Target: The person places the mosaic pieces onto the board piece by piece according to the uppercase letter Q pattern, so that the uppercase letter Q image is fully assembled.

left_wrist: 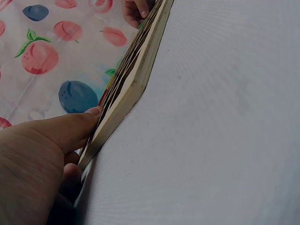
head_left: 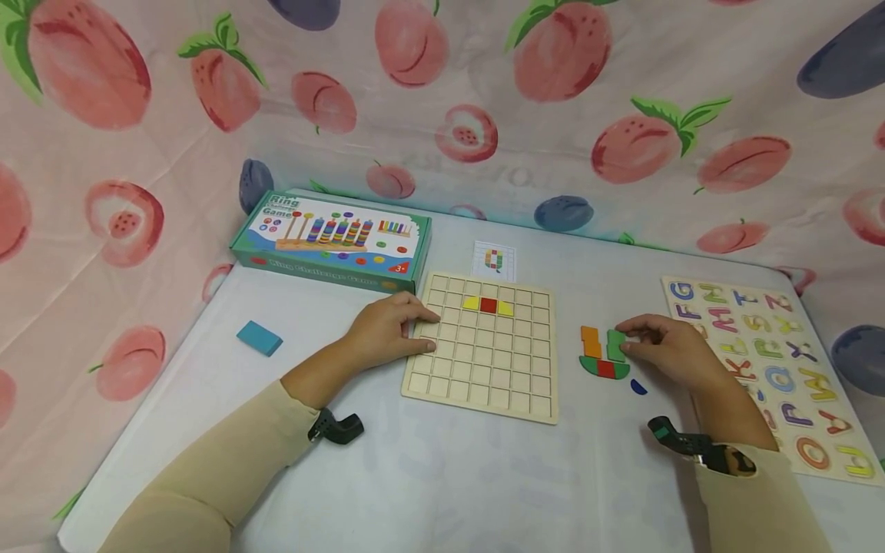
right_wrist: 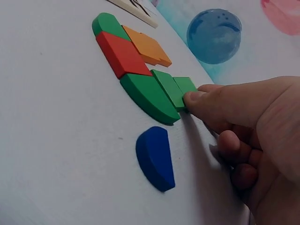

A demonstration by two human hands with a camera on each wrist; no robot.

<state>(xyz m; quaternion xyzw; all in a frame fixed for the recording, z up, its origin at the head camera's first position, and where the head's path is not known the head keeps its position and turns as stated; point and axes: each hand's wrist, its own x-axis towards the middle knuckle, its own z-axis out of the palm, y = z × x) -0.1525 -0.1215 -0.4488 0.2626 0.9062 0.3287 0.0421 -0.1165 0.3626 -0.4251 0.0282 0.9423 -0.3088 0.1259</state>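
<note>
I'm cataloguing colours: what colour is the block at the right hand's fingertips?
Green block, clearest in the right wrist view.

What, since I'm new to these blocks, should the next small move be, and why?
Probably lift the green square block onto the pale wooden grid board: the right hand pinches that block, and the left hand grips the board, which bears only a yellow-red-yellow row of blocks.

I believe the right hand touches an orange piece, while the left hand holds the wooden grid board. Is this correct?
Not quite: the right hand touches a green piece, as the right wrist view shows. The left hand does hold the wooden grid board.
</note>
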